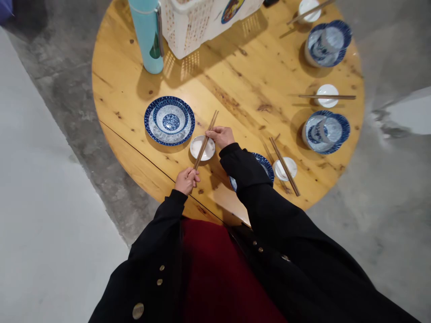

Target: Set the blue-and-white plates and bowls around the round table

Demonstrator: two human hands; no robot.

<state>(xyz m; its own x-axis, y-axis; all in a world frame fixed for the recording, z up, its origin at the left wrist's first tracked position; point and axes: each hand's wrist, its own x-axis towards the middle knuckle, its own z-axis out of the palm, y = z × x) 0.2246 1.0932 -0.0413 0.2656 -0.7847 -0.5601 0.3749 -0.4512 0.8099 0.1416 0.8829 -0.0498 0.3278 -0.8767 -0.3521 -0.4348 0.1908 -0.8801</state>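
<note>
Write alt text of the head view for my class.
A person's left hand and right hand hold chopsticks across a small white dish on a round wooden table. A blue-patterned plate bearing a bowl sits nearby; a turquoise flask and white basket stand beyond.

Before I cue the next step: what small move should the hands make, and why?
Probably let go gently: the left hand and right hand hold the chopsticks across the small white dish, much as another pair lies over the next white dish rightward.
</note>
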